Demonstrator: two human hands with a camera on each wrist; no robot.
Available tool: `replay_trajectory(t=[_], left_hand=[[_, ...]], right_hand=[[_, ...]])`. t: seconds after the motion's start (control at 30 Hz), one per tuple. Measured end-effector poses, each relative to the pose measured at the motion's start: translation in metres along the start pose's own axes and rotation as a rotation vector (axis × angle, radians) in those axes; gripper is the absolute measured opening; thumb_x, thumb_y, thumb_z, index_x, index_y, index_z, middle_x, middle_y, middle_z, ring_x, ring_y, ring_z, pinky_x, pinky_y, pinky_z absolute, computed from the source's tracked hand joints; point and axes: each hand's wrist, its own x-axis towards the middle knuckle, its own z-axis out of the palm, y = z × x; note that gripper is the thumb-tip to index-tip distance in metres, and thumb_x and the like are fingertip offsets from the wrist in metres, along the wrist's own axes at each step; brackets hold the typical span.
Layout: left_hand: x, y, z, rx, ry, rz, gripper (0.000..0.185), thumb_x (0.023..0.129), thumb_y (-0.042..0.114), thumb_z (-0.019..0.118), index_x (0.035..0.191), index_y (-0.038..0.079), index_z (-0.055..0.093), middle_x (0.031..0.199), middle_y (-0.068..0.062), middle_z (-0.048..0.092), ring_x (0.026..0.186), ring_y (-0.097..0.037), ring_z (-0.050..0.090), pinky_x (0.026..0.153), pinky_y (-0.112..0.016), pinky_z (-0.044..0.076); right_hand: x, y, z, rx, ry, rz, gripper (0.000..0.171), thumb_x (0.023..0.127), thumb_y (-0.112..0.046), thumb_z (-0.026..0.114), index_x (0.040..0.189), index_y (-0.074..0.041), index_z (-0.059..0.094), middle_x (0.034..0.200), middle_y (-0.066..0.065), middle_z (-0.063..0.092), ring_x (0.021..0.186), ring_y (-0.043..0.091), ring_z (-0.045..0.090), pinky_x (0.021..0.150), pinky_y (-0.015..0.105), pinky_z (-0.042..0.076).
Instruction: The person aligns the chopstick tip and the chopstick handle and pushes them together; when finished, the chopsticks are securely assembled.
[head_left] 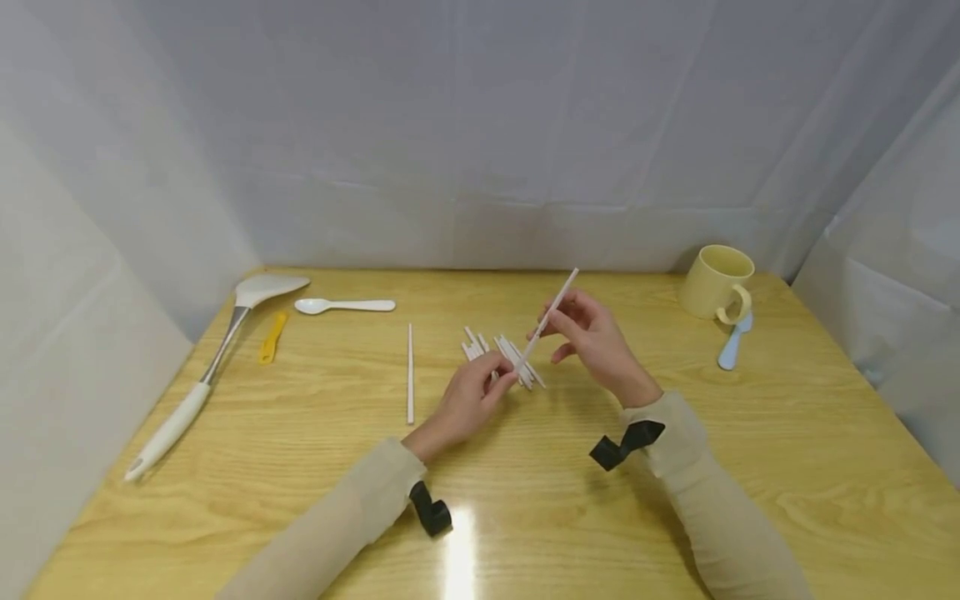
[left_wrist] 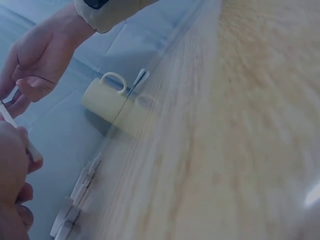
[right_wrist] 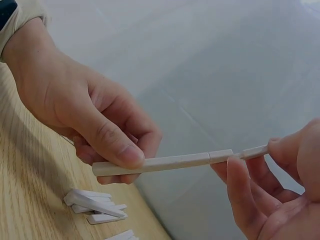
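Left hand (head_left: 471, 398) and right hand (head_left: 592, 333) both up over the middle of the table (head_left: 675, 500), sharing one white chopstick (head_left: 545, 321) held slantwise in the air between them

Left hand: thumb pressed down along the near, thicker end of the chopstick, other fingers curled beneath it, so a firm pinch, plain in the right wrist view (right_wrist: 100, 130)

Right hand: fingertips closed on the thinner part further up the chopstick, thumb and forefinger pinching, remaining fingers loosely bent and holding nothing else; seen close at the edge of the right wrist view (right_wrist: 280, 190)

Chopstick well clear of the tabletop, far tip pointing up and away toward the back wall; a joint or band visible partway along its shaft in the right wrist view (right_wrist: 175, 161)

Directly under the hands, a loose pile (head_left: 502, 354) of more white chopsticks flat on the wood, crossing one another; also glimpsed low in the left wrist view (left_wrist: 75, 200)

One lone chopstick (head_left: 410, 373) lying by itself to the left of the pile, well apart from it, pointing straight away from the person

Further left: a white spoon (head_left: 343, 306), a small yellow tool (head_left: 273, 336), and a long ladle (head_left: 217, 358) with a white handle

At the far right, a pale yellow mug (head_left: 716, 282), upright, with a light blue spoon (head_left: 733, 343) just beside its handle
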Motion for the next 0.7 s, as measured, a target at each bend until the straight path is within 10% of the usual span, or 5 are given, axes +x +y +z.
replay_trajectory(t=[0.7], left_hand=[[-0.0004, -0.0061, 0.0106, -0.185, 0.042, -0.015, 0.006, 0.093, 0.004, 0.059, 0.089, -0.001, 0.06, 0.071, -0.009, 0.053, 0.059, -0.009, 0.04, 0.055, -0.02, 0.033]], right_hand=[[-0.0028, -0.0084, 0.0096, -0.055, 0.046, -0.023, 0.009, 0.1, -0.004, 0.046, 0.106, 0.002, 0.051, 0.093, 0.011, 0.061, 0.081, 0.009, 0.066, 0.055, 0.025, 0.054]])
